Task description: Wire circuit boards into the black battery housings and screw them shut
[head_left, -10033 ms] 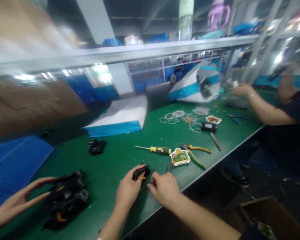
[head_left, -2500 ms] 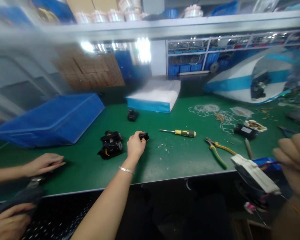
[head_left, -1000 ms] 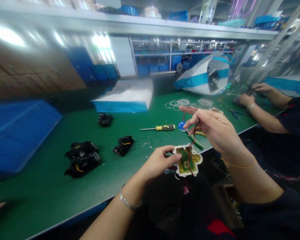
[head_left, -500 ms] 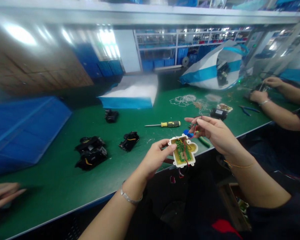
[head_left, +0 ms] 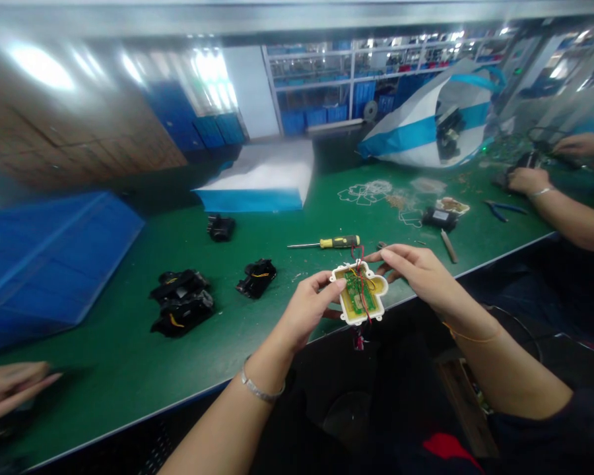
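Observation:
My left hand (head_left: 309, 307) pinches the left edge of a white plastic housing (head_left: 340, 307), thumb on top. Inside the housing is a green circuit board (head_left: 355, 297) with red, black and yellow wires. One red wire (head_left: 360, 253) loops up past the rim, out of my fingers. Beyond the upper right of the housing, my right hand (head_left: 416, 270) is curled low over the bench. A small dark metal tip (head_left: 381, 245) shows by its fingers; what they grip is hidden. A screwdriver (head_left: 339, 243) with a yellow and black handle lies just behind the housing.
Black assemblies (head_left: 183, 300) and a smaller black part (head_left: 256, 277) sit on the green bench (head_left: 129, 376) at left. A blue bin (head_left: 54, 257) stands further left. Blue-handled pliers (head_left: 505, 209) and white loops (head_left: 366, 191) lie right. Other people's hands (head_left: 529, 179) work at both sides.
My right hand has let go of the red wire and moved down over the place where green- and blue-handled pliers showed. Their handles are now out of sight. The left hand keeps the housing.

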Demonstrator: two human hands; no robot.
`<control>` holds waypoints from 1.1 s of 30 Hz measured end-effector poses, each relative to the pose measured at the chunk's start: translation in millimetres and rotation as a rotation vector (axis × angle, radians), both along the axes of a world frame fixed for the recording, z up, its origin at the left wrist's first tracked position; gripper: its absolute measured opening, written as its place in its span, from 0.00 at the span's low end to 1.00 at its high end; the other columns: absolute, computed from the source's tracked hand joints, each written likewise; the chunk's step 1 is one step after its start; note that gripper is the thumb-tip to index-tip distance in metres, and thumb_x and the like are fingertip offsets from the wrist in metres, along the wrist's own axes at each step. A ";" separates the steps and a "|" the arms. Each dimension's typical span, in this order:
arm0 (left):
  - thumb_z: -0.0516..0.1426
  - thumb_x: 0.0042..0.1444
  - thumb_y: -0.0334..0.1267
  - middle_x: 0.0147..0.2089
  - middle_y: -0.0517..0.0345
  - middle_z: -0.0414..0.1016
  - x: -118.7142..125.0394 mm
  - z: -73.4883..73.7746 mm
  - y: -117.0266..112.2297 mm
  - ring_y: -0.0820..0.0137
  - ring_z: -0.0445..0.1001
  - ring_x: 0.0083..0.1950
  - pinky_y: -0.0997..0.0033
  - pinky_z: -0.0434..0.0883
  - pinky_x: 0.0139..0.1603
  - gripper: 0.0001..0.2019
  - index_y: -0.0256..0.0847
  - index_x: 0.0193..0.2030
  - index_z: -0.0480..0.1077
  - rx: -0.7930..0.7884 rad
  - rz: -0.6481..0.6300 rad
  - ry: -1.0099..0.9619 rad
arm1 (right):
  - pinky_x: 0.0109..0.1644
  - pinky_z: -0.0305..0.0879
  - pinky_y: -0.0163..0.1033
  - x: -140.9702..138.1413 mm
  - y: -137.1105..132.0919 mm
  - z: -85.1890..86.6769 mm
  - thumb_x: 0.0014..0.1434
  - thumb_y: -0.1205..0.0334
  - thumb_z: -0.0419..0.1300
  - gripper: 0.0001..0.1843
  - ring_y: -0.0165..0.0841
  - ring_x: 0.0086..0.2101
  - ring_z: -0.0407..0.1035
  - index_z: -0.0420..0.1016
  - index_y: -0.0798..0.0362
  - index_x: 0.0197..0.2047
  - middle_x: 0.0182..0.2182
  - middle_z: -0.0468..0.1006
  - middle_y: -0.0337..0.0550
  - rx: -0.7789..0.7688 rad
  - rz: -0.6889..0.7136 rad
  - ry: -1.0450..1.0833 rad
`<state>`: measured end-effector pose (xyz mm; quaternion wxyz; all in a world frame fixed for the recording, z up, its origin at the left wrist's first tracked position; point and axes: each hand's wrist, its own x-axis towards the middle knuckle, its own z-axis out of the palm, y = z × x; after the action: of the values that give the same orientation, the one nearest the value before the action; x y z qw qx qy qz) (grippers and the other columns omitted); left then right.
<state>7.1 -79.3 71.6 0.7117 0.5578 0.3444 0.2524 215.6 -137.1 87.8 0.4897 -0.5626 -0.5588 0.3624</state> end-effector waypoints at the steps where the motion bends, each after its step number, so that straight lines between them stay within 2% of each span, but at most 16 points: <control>1: 0.58 0.53 0.48 0.42 0.52 0.73 0.7 -0.3 0.3 0.69 0.74 0.39 0.73 0.75 0.30 0.18 0.37 0.45 0.70 0.007 0.004 0.005 | 0.36 0.67 0.38 -2.0 -1.1 2.0 0.61 0.49 0.54 0.18 0.33 0.33 0.71 0.76 0.54 0.41 0.33 0.77 0.44 0.052 -0.033 -0.056; 4: 0.59 0.52 0.48 0.41 0.52 0.74 3.5 -1.4 0.4 0.69 0.74 0.37 0.73 0.74 0.29 0.18 0.37 0.44 0.70 0.047 0.018 0.042 | 0.38 0.65 0.39 -10.8 -2.8 7.2 0.58 0.53 0.60 0.13 0.33 0.34 0.68 0.75 0.53 0.41 0.36 0.74 0.44 0.237 -0.131 -0.301; 7: 0.60 0.51 0.48 0.40 0.53 0.74 6.9 -2.7 -0.4 0.68 0.75 0.37 0.73 0.74 0.29 0.19 0.37 0.44 0.70 0.097 0.006 0.078 | 0.43 0.64 0.43 -20.7 -0.2 8.4 0.53 0.55 0.64 0.16 0.36 0.39 0.66 0.75 0.49 0.45 0.39 0.69 0.45 0.371 -0.123 -0.538; 9: 0.60 0.50 0.48 0.39 0.53 0.75 8.4 -3.4 -0.5 0.68 0.75 0.36 0.72 0.75 0.29 0.19 0.37 0.44 0.70 0.115 -0.008 0.095 | 0.46 0.63 0.45 -24.7 3.2 6.8 0.54 0.56 0.64 0.12 0.38 0.41 0.64 0.77 0.48 0.42 0.37 0.68 0.44 0.425 -0.117 -0.595; 12: 0.59 0.51 0.48 0.38 0.54 0.75 7.5 -4.8 2.0 0.69 0.74 0.35 0.73 0.74 0.27 0.18 0.37 0.43 0.71 0.128 0.028 0.121 | 0.45 0.63 0.44 -22.2 6.1 4.5 0.56 0.57 0.62 0.06 0.36 0.39 0.64 0.79 0.47 0.36 0.34 0.67 0.42 0.461 -0.189 -0.496; 15: 0.58 0.52 0.46 0.38 0.53 0.75 3.3 -7.1 8.3 0.70 0.74 0.34 0.76 0.72 0.24 0.17 0.37 0.43 0.71 0.108 0.112 0.135 | 0.40 0.64 0.41 -10.8 4.2 3.5 0.55 0.57 0.63 0.06 0.34 0.35 0.65 0.79 0.48 0.35 0.32 0.68 0.40 0.453 -0.309 -0.274; 18: 0.56 0.53 0.47 0.37 0.52 0.75 0.2 -10.9 14.8 0.71 0.72 0.31 0.76 0.71 0.23 0.17 0.36 0.43 0.70 0.095 0.165 0.134 | 0.37 0.63 0.39 0.1 1.0 0.1 0.53 0.58 0.65 0.05 0.32 0.33 0.65 0.78 0.50 0.33 0.31 0.69 0.39 0.424 -0.341 -0.138; 23: 0.54 0.55 0.44 0.35 0.54 0.74 3.9 -18.6 19.1 0.72 0.73 0.32 0.75 0.71 0.27 0.13 0.36 0.39 0.69 0.167 0.222 0.182 | 0.37 0.62 0.37 1.9 -0.4 -11.8 0.51 0.58 0.66 0.09 0.31 0.32 0.65 0.73 0.52 0.27 0.30 0.70 0.38 0.344 -0.342 -0.044; 26: 0.51 0.57 0.43 0.38 0.54 0.74 6.2 -20.6 19.0 0.70 0.74 0.34 0.73 0.72 0.29 0.13 0.39 0.43 0.67 0.077 0.276 0.135 | 0.35 0.61 0.37 -2.9 0.7 -18.7 0.50 0.55 0.67 0.11 0.31 0.31 0.65 0.72 0.52 0.27 0.30 0.71 0.39 0.309 -0.380 -0.001; 29: 0.49 0.59 0.45 0.43 0.53 0.74 5.8 -19.6 17.9 0.67 0.76 0.36 0.71 0.73 0.27 0.15 0.42 0.49 0.64 -0.045 0.317 0.058 | 0.32 0.60 0.36 -10.0 1.7 -24.2 0.50 0.53 0.67 0.12 0.30 0.28 0.65 0.73 0.52 0.28 0.27 0.72 0.38 0.232 -0.327 0.014; 33: 0.52 0.57 0.51 0.45 0.50 0.75 3.4 -19.9 16.4 0.67 0.76 0.34 0.72 0.72 0.24 0.20 0.41 0.51 0.63 -0.084 0.290 0.032 | 0.30 0.59 0.35 -20.5 1.7 -27.6 0.53 0.49 0.64 0.14 0.30 0.25 0.64 0.71 0.52 0.32 0.25 0.72 0.37 0.155 -0.301 -0.064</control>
<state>10.5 -63.0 51.7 0.6850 0.4759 0.4428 0.3289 195.0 -135.4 60.2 0.5623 -0.6117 -0.5097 0.2231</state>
